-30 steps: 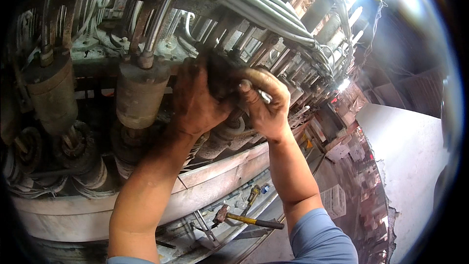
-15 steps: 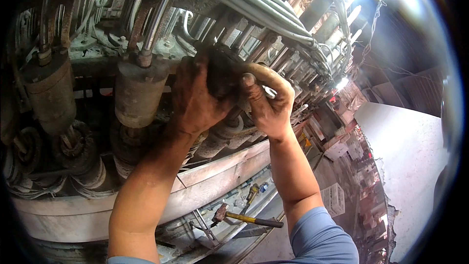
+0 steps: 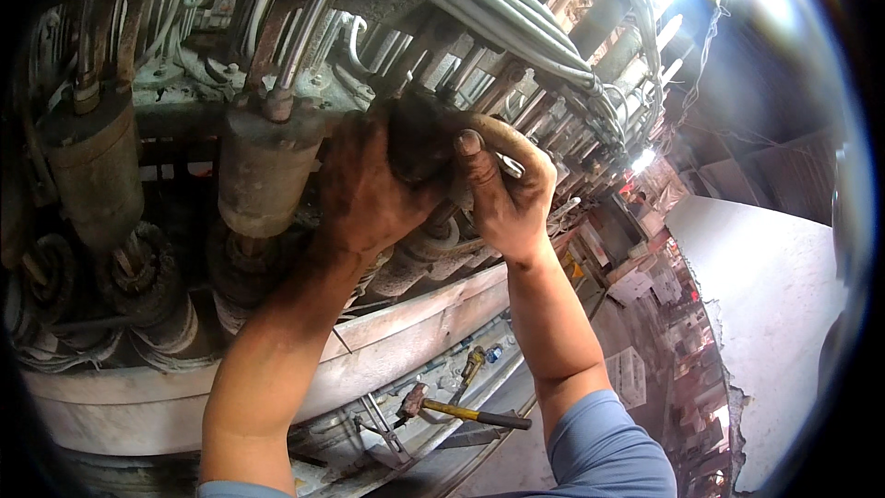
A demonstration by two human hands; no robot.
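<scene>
Barely moved: right hand (image 3: 505,206), thumb slightly higher. Left hand (image 3: 373,194) clasps dark part (image 3: 419,143) above pale rail's (image 3: 419,337) upper edge; likely stiff, heavy, greasy, grip both sides. Right fingers curled at its right; hold unclear.

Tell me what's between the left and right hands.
In the head view, a dark part lies between the left hand and the right hand. It is too shadowed to tell its kind.
</scene>
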